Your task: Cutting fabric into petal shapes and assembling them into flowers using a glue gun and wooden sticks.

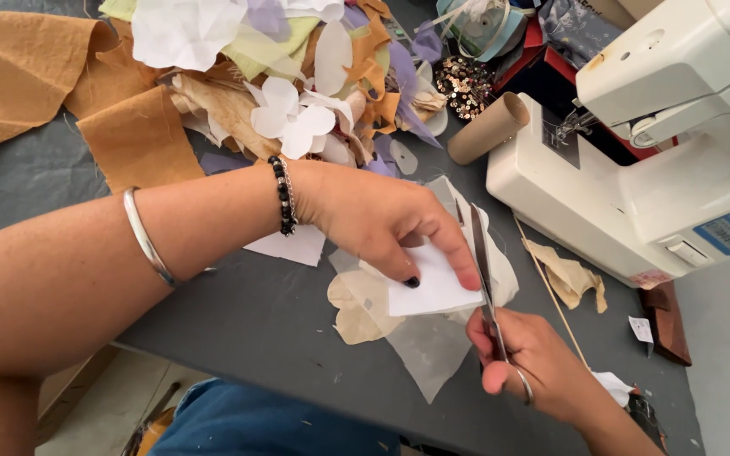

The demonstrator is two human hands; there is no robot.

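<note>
Pinching a thin, floppy white fabric piece near its cut edge, left hand grip closed on it; right hand grip closed around scissors, blades slightly open.

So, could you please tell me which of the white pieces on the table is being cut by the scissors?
The white rectangular piece pinched under the left hand, at the steel scissors in the right hand; the white flower-shaped cut-out lies untouched in the scrap pile.

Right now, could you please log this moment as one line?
left hand: holds white paper | right hand: scissors cutting paper | sewing machine beside
</note>
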